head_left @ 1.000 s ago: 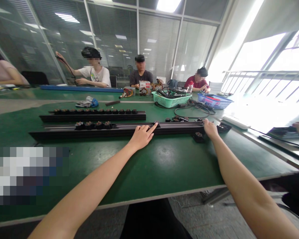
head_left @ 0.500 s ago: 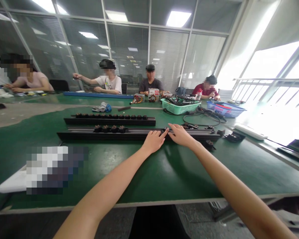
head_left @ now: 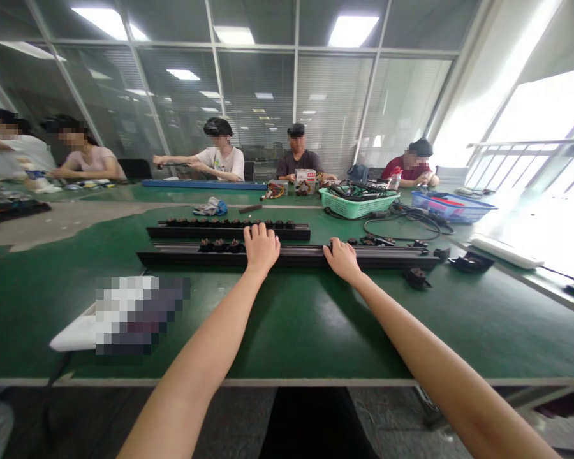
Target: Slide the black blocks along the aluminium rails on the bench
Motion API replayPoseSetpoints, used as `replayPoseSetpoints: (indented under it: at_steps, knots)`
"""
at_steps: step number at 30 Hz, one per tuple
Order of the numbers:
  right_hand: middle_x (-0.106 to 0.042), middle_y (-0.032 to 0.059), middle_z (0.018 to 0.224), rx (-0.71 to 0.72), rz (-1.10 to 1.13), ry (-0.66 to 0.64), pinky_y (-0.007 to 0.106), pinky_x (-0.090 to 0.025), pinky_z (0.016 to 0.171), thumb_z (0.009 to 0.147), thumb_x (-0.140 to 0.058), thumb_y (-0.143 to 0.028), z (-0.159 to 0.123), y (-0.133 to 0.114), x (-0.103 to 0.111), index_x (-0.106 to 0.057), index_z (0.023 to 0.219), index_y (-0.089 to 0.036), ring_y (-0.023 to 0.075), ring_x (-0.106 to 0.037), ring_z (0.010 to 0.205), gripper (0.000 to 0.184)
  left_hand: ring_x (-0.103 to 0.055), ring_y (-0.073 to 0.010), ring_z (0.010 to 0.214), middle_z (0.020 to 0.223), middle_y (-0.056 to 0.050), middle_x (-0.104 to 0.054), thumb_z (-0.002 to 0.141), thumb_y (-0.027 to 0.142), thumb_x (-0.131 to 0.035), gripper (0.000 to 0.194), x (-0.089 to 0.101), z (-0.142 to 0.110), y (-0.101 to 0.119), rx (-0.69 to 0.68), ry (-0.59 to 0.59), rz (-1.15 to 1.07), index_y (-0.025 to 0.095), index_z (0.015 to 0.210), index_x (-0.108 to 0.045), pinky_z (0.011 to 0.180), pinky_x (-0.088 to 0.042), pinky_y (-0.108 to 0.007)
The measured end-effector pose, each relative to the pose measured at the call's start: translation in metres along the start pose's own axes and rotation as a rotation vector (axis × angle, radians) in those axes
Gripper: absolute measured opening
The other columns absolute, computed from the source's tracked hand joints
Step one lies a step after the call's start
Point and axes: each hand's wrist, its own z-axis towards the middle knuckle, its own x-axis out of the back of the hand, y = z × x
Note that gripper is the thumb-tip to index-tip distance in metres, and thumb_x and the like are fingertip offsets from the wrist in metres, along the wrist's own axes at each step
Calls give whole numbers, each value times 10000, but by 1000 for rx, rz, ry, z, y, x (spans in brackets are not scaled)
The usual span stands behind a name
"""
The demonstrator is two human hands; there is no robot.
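Note:
A long black rail (head_left: pixel 299 257) lies across the green table in front of me, with a pale groove along its top. Three black round plug-like modules (head_left: pixel 220 246) sit in its left part. My left hand (head_left: pixel 263 250) curls over the rail beside them, its fingers bent down on a module mostly hidden beneath them. Further right, my right hand (head_left: pixel 342 259) pinches a small dark module (head_left: pixel 329 245) at the groove; only a bit of it shows. Behind lies a second black rail (head_left: pixel 196 234) carrying a row of similar modules.
Loose black parts (head_left: pixel 417 278) lie by the rail's right end. Behind them are cables, a green basket (head_left: pixel 354 207) and a blue basket (head_left: pixel 459 210). Gloves (head_left: pixel 210 206) lie behind the rails; a white object (head_left: pixel 76 328), partly blurred out, is at front left. Several people sit across the table.
My left hand has moved left along the rail, away from my right hand, to the group of modules. My right hand stays near the same spot, its fingers now more curled. The view has shifted slightly.

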Motion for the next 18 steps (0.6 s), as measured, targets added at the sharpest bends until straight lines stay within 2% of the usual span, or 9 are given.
replayPoseSetpoints:
  at_steps: [5, 7, 12, 18]
  knots:
    - [-734, 172, 1216, 42, 10, 51, 427, -302, 1177, 1087, -361, -343, -3, 3, -5, -579, 1260, -145, 281, -641, 1222, 342, -478, -446, 1341, 1370, -242, -604, 1013, 369, -441, 435, 2, -5, -26, 344, -54, 21, 95, 1194, -725, 1199, -215, -671]
    - [-740, 169, 1186, 55, 17, 70, 439, -299, 1173, 1083, -358, -338, -3, 4, -7, -583, 1235, -152, 283, -647, 1198, 329, -493, -458, 1334, 1365, -255, -613, 1009, 397, -424, 482, 1, -7, -34, 409, -94, 45, 88, 1219, -728, 1198, -198, -690]
    - [-745, 158, 1150, 67, 30, 92, 452, -293, 1163, 1076, -350, -342, 0, 7, -10, -585, 1195, -175, 282, -648, 1171, 312, -629, -395, 1167, 1190, -217, -712, 1021, 421, -354, 546, -4, -9, -44, 383, -166, 62, 107, 1171, -776, 1217, -185, -650]
    - [-747, 159, 1117, 92, 30, 109, 434, -332, 1115, 1065, -347, -338, 5, 11, -8, -595, 1173, -181, 286, -651, 1133, 313, -644, -375, 1153, 1182, -204, -719, 1027, 423, -348, 542, -5, -9, -40, 373, -162, 42, 118, 1152, -777, 1222, -181, -636]
